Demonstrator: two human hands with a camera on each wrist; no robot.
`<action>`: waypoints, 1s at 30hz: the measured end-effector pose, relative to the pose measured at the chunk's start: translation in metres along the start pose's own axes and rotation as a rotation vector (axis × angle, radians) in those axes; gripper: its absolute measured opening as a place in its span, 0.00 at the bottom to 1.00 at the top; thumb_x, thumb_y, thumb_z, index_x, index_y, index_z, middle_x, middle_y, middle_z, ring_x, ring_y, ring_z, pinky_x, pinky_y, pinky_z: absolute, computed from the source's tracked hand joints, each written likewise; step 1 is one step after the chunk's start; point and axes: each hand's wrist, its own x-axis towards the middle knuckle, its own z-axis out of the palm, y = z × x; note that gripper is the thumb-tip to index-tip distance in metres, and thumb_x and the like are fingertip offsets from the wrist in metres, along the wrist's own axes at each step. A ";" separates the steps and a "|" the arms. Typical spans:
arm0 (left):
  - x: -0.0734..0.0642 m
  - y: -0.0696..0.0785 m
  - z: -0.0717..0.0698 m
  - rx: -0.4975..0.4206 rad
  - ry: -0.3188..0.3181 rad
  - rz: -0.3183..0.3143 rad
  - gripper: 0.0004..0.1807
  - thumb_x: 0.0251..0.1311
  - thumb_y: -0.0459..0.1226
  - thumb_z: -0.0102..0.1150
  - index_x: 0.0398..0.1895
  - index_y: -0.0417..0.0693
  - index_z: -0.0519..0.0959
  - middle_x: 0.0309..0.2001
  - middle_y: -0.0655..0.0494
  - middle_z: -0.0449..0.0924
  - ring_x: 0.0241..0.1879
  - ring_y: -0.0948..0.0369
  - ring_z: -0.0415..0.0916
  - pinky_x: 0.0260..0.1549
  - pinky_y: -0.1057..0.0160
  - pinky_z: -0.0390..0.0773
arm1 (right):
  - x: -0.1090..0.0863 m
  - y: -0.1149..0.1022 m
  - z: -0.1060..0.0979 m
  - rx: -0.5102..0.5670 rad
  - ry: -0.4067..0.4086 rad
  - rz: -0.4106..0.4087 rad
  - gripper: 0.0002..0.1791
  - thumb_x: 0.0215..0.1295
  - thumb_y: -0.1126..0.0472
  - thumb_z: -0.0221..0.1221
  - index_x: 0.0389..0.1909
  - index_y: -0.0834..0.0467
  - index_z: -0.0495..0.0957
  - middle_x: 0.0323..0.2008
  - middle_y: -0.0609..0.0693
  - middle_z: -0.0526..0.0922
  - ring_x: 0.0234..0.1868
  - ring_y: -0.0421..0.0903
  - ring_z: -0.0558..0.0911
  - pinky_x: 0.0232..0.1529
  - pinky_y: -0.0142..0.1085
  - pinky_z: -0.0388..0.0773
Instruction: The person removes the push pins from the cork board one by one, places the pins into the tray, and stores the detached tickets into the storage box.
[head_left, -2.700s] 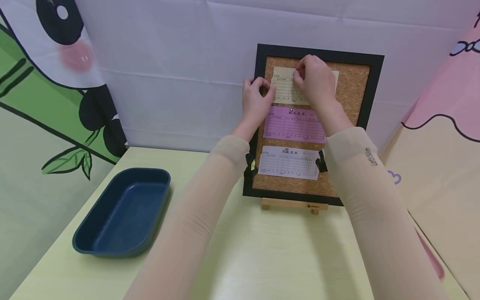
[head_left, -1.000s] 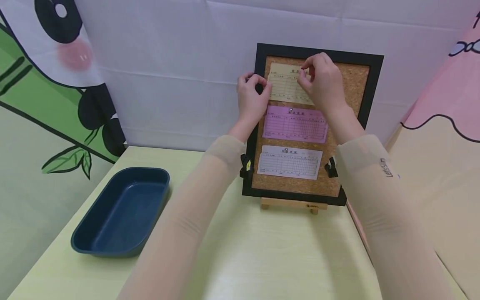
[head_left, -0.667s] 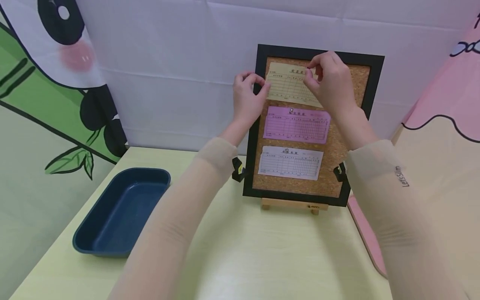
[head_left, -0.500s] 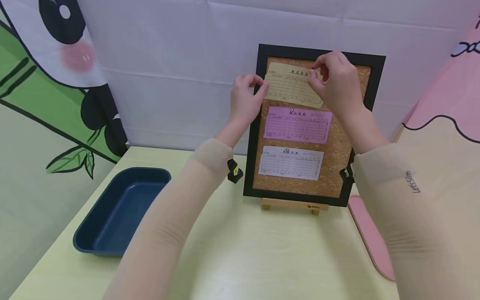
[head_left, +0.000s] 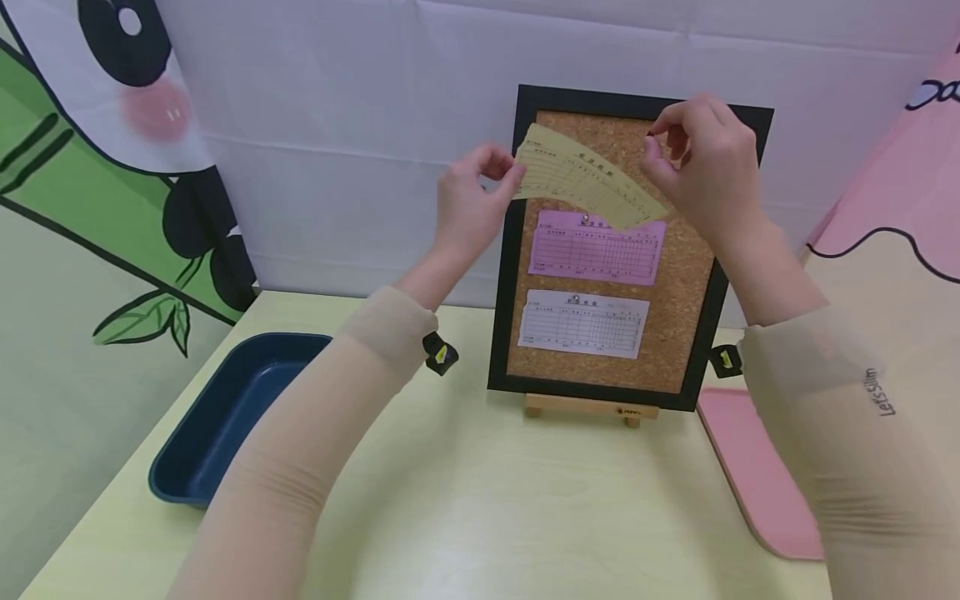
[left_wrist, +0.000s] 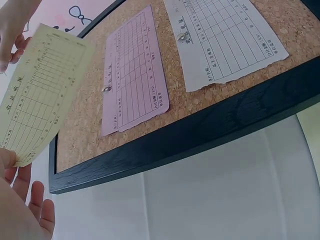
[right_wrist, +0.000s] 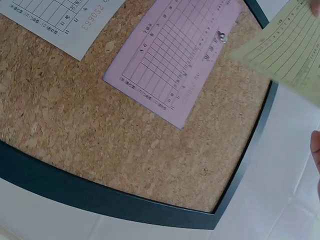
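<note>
My left hand [head_left: 474, 200] pinches the left end of a yellow receipt slip [head_left: 585, 179], which bends and droops to the right in front of the corkboard [head_left: 600, 371]. In the left wrist view the slip [left_wrist: 37, 85] is held at its end between thumb and finger. Right of the slip and apart from it, my right hand [head_left: 708, 162] pinches a tiny dark pushpin [head_left: 650, 135], mostly hidden by the fingertips. A pink receipt slip [head_left: 596, 250] and, below it, a white receipt slip [head_left: 581, 325] are each fixed to the cork by a pushpin at the top.
The black-framed board leans on a small wooden easel [head_left: 588, 407] on the pale table [head_left: 480, 517]. A blue tray [head_left: 168, 492] stands at the left, partly behind my left sleeve. At the right lies a pink tray [head_left: 757, 475]. A printed cloth [head_left: 337, 167] hangs behind.
The yellow slip has come off the cork and moved left, bending, with my left hand. My right hand has drawn away to the right from the slip with the pushpin.
</note>
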 end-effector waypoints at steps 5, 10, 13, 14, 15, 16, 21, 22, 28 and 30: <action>-0.004 0.001 -0.011 0.006 0.006 0.036 0.10 0.63 0.43 0.57 0.36 0.44 0.78 0.32 0.57 0.79 0.34 0.67 0.71 0.34 0.72 0.67 | -0.001 -0.006 -0.012 0.015 0.024 0.007 0.07 0.59 0.69 0.58 0.34 0.71 0.75 0.29 0.64 0.76 0.28 0.51 0.73 0.33 0.20 0.60; -0.010 0.001 -0.023 0.008 0.016 0.073 0.10 0.62 0.42 0.59 0.36 0.44 0.79 0.31 0.57 0.79 0.32 0.69 0.71 0.34 0.71 0.67 | -0.003 -0.014 -0.023 0.023 0.053 0.014 0.07 0.58 0.70 0.58 0.33 0.71 0.76 0.27 0.65 0.76 0.27 0.52 0.73 0.34 0.16 0.60; -0.014 0.001 -0.030 0.004 0.013 0.071 0.09 0.62 0.41 0.59 0.35 0.44 0.79 0.30 0.57 0.79 0.32 0.70 0.71 0.34 0.72 0.67 | -0.006 -0.017 -0.030 0.028 0.062 0.009 0.07 0.57 0.69 0.58 0.33 0.72 0.76 0.27 0.64 0.76 0.26 0.52 0.73 0.34 0.15 0.60; -0.015 0.002 -0.032 0.000 0.011 0.070 0.09 0.62 0.41 0.59 0.34 0.44 0.79 0.30 0.58 0.79 0.31 0.70 0.71 0.34 0.72 0.67 | -0.007 -0.018 -0.033 0.032 0.065 0.008 0.07 0.57 0.69 0.58 0.33 0.72 0.76 0.27 0.64 0.76 0.26 0.52 0.73 0.34 0.15 0.61; -0.017 0.002 -0.034 -0.005 0.010 0.068 0.08 0.61 0.41 0.60 0.34 0.44 0.79 0.30 0.58 0.78 0.31 0.69 0.71 0.34 0.71 0.67 | -0.008 -0.018 -0.035 0.037 0.069 0.009 0.08 0.57 0.69 0.58 0.33 0.72 0.76 0.27 0.64 0.77 0.26 0.52 0.73 0.35 0.14 0.61; -0.018 0.002 -0.037 -0.009 0.009 0.066 0.08 0.61 0.40 0.60 0.34 0.44 0.79 0.29 0.58 0.78 0.31 0.69 0.71 0.34 0.71 0.67 | -0.009 -0.019 -0.037 0.043 0.068 0.009 0.08 0.57 0.69 0.58 0.34 0.72 0.76 0.28 0.64 0.77 0.26 0.52 0.73 0.34 0.14 0.61; -0.026 0.005 -0.048 -0.028 0.001 0.041 0.08 0.61 0.40 0.60 0.34 0.44 0.79 0.29 0.57 0.79 0.31 0.68 0.71 0.35 0.70 0.67 | -0.015 -0.025 -0.049 0.047 0.077 0.029 0.08 0.55 0.69 0.58 0.33 0.71 0.76 0.28 0.64 0.78 0.25 0.52 0.73 0.35 0.13 0.62; -0.028 0.006 -0.050 -0.029 0.000 0.034 0.08 0.61 0.40 0.60 0.35 0.44 0.79 0.30 0.57 0.79 0.31 0.68 0.71 0.35 0.70 0.68 | -0.016 -0.026 -0.051 0.042 0.081 0.036 0.08 0.55 0.69 0.58 0.33 0.71 0.76 0.27 0.64 0.78 0.25 0.52 0.73 0.36 0.13 0.62; -0.037 0.011 -0.064 -0.044 0.005 0.007 0.10 0.60 0.41 0.61 0.35 0.42 0.80 0.30 0.57 0.79 0.31 0.66 0.72 0.34 0.69 0.69 | -0.024 -0.029 -0.063 0.003 0.114 0.079 0.08 0.53 0.68 0.58 0.31 0.71 0.76 0.27 0.63 0.79 0.25 0.51 0.72 0.37 0.11 0.62; -0.040 0.012 -0.069 -0.051 0.012 0.002 0.10 0.59 0.41 0.62 0.34 0.42 0.80 0.29 0.57 0.79 0.31 0.66 0.73 0.34 0.69 0.69 | -0.028 -0.030 -0.068 -0.012 0.127 0.089 0.08 0.53 0.68 0.58 0.30 0.71 0.76 0.27 0.63 0.79 0.24 0.52 0.72 0.37 0.11 0.61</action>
